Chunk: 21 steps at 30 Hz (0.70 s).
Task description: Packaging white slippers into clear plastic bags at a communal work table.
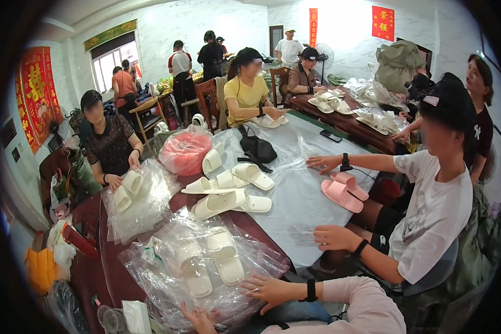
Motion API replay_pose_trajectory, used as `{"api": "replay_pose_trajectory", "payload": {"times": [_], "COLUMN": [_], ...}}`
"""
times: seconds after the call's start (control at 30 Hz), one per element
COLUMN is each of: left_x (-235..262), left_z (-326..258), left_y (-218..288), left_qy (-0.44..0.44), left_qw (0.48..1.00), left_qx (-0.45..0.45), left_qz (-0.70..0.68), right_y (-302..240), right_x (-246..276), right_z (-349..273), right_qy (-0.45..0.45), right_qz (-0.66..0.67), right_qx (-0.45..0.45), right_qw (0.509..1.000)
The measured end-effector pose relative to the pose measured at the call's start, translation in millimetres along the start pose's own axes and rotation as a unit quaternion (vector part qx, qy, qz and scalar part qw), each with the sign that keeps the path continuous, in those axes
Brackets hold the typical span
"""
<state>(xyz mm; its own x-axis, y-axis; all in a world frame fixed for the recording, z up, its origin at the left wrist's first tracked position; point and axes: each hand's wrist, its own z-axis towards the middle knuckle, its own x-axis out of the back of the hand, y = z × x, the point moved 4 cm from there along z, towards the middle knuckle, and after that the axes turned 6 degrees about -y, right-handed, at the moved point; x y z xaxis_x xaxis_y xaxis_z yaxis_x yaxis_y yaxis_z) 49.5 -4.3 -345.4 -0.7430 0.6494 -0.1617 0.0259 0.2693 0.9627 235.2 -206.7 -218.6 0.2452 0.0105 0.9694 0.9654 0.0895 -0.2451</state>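
In front of me a pair of cream slippers [225, 256] lies on a stack of clear plastic bags [150, 278]; I cannot tell whether a film layer covers them. My right hand [267, 290], at the end of a pale pink sleeve with a black wristband, has its fingers spread over the bags' edge, just below the right slipper. Low at the picture's edge, my left hand [199, 319] also shows parted fingers beside the bags. Neither hand holds anything. Beyond the bags lies a loose pile of several more cream slippers [220, 204].
A person in white [434, 217] sits at right, hands over the plastic-covered table [295, 222], near pink slippers [342, 192]. Across at left, another person [111, 139] handles cream slippers over bags. A black pouch [258, 149], a phone [330, 136] and a red bundle [186, 150] lie farther off.
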Motion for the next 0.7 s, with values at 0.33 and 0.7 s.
{"api": "replay_pose_trajectory", "payload": {"times": [0.33, 0.7], "left_x": [-39.0, -51.9], "left_z": [-37.0, -56.0], "left_y": [111.5, 125.5], "left_qy": [-0.027, -0.179], "left_qw": [0.902, 0.691], "left_qx": [-0.225, -0.413], "left_qz": [0.367, 0.565], "right_y": [8.8, 22.6], "right_x": [-9.6, -2.4], "right_z": [-43.8, -46.1], "right_qy": [0.117, 0.158], "right_qz": [-0.113, 0.052], "right_qx": [0.127, 0.037], "right_qw": [0.978, 0.985]}}
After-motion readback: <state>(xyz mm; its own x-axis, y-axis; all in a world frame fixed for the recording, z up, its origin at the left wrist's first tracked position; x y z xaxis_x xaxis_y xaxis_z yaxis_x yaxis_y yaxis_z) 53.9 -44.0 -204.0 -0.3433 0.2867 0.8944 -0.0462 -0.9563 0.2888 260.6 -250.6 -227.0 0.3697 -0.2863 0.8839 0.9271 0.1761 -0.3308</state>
